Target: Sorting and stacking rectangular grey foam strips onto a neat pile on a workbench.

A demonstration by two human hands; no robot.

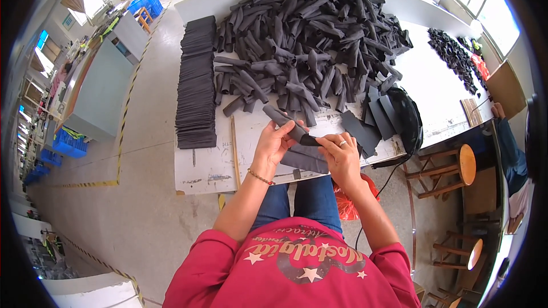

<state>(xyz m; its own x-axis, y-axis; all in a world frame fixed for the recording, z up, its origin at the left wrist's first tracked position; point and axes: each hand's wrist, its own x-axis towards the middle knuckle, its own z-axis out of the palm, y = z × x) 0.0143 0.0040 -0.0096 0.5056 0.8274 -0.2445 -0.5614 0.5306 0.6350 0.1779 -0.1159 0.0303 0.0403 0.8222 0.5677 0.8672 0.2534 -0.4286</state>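
Observation:
My left hand [273, 147] is closed around a rolled dark grey fabric tube [279, 118], whose far end points up and to the left. At the tube's near end, the fingers of my right hand [342, 158] pinch its black edge. Beneath both hands a flat dark fabric piece [305, 161] lies at the table's front edge. Past my hands rises a big heap of similar fabric tubes [308, 28]. A long, neat stack of flat dark fabric pieces [197, 85] runs along the left side. Dark flat panels [362, 133] lie right of my right hand.
All this rests on a white table [445, 102]. A black plastic bag [410, 120] sits by the panels, and a wooden stick [234, 154] lies left of my hands. Small black pieces [454, 57] are spread at the far right. A red bag [348, 204] hangs below; wooden stools [467, 164] stand right.

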